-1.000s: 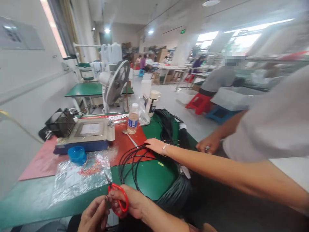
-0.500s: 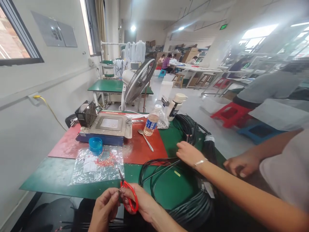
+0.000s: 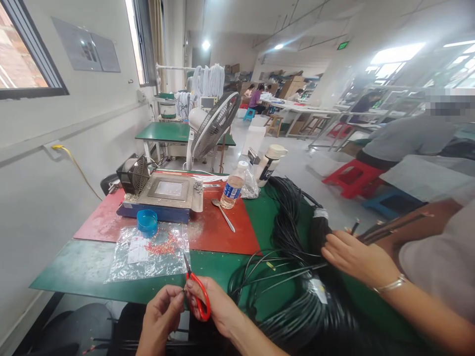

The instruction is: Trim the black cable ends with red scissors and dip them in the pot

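My right hand (image 3: 218, 304) is closed round a pair of red-handled scissors (image 3: 203, 296), their dark blades pointing up and away from me. My left hand (image 3: 163, 314) is pinched shut beside it, and the fingertips of both hands meet. What the left fingers hold is too small and hidden to make out. Just beyond the blades lies a clear plastic bag (image 3: 122, 267) with small red and yellow bits (image 3: 163, 245) on it. Black cables (image 3: 148, 344) show dimly below my hands.
Cable bundles (image 3: 297, 316) cover the table's right side, where a co-worker's hand (image 3: 356, 257) grips cable ends. A blue cup (image 3: 147, 222), a heating device (image 3: 159, 198) with a small fan, a spoon (image 3: 224, 217), a bottle (image 3: 233, 185) and a flask (image 3: 269, 165) stand or lie further back.
The co-worker's hand has moved right, towards the body, and now holds black cable ends, drawing cables across the table. My hands and the scissors have hardly moved.
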Demonstrator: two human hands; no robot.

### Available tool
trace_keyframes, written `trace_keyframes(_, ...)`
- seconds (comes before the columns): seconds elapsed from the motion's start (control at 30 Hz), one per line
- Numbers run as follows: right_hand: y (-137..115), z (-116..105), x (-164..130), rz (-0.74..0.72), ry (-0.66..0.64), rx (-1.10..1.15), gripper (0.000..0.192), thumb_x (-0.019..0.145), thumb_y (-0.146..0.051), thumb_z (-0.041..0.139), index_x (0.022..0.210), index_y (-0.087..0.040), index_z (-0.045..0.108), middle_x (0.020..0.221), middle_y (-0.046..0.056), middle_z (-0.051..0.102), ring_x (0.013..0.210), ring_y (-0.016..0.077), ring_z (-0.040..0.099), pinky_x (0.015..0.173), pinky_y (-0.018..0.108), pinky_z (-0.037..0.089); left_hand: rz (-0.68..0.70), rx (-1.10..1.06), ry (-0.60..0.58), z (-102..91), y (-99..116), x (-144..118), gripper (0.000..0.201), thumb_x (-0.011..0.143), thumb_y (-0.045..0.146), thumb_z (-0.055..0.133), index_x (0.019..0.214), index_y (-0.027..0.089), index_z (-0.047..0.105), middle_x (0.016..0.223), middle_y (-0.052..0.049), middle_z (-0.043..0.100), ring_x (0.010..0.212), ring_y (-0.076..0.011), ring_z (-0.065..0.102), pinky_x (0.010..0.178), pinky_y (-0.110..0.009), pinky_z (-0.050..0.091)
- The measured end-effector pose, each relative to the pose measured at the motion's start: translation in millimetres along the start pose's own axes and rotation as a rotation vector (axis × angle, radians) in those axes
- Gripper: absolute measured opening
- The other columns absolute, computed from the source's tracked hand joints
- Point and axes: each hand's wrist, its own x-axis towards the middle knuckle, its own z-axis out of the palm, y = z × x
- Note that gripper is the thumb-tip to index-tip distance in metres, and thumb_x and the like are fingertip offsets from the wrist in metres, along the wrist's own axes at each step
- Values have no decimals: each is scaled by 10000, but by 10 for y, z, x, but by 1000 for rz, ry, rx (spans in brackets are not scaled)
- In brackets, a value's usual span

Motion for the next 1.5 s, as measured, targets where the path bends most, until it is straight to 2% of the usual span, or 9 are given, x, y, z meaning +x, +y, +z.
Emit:
trace_keyframes(0.17, -29, -38, 2, 36, -78, 52, 441, 623, -515, 716, 628, -141, 481, 478, -53, 460, 328, 49, 397, 304, 170, 204, 86, 116, -9, 2, 77, -37, 326, 729, 473, 654, 769, 149, 634, 562, 28, 456, 502, -72, 305, 477, -209, 226)
trace_keyframes(0.33, -5, -86, 23, 93, -81, 95, 394, 616, -460, 720, 630, -139, 491, 469, -53, 472, 325, 47, 388, 315, 168, 204, 150, 166, -53, -4, 167, -56, 268, 734, 442, 651, 750, 176, 680, 737, -37, 587, 727, -181, 514, 679, -253, 392)
trace_keyframes(0.6, 10, -75, -3, 77, -81, 18, 465, 631, -565, 687, 689, -143, 501, 492, -54, 446, 329, 48, 359, 309, 182, 170, 25, 27, -113, -48, 25, -21, 357, 718, 498, 654, 710, 142, 663, 516, 33, 395, 492, -70, 253, 480, -218, 203)
trace_keyframes(0.67, 2, -69, -18, -9, -44, -117, 496, 675, -630, 617, 729, -153, 493, 517, -62, 413, 372, 50, 339, 355, 193, 204, -36, -103, -81, -64, -33, 12, 356, 700, 497, 674, 736, 144, 645, 483, 55, 351, 463, -60, 220, 454, -215, 156)
trace_keyframes(0.77, -45, -61, -73, -308, 70, -568, 433, 739, -589, 584, 772, -164, 510, 660, -17, 453, 581, 100, 417, 530, 232, 330, -83, -246, 16, -84, -58, 51, 353, 674, 473, 711, 805, 155, 634, 494, 67, 353, 449, -49, 222, 441, -198, 141)
trace_keyframes(0.87, -82, -49, -150, -537, 185, -1050, 319, 750, -472, 621, 761, -171, 516, 811, 31, 501, 752, 160, 432, 645, 273, 328, -58, -294, 86, -89, -20, 49, 360, 669, 452, 725, 838, 146, 638, 529, 62, 381, 471, -43, 243, 452, -176, 175)
trace_keyframes(0.93, -73, -43, -188, -608, 204, -1227, 251, 752, -404, 630, 771, -179, 521, 818, 38, 525, 759, 175, 433, 649, 284, 308, -42, -304, 115, -83, 10, 32, 354, 661, 448, 732, 805, 140, 636, 546, 58, 392, 486, -44, 245, 459, -169, 196)
trace_keyframes(1.17, 34, -52, -193, -803, 266, -1423, 131, 753, -270, 625, 823, -199, 539, 800, 23, 547, 722, 173, 422, 628, 283, 258, -17, -277, 171, -52, 48, -14, 364, 633, 464, 737, 744, 136, 625, 521, 61, 376, 479, -51, 235, 445, -182, 186)
trace_keyframes(1.5, 54, -90, -186, -857, 330, -1463, 185, 719, -227, 686, 823, -212, 534, 802, -6, 556, 714, 165, 417, 619, 280, 236, -4, -269, 184, -39, 66, -28, 355, 653, 470, 710, 658, 145, 567, 494, 59, 361, 467, -60, 237, 439, -203, 194)
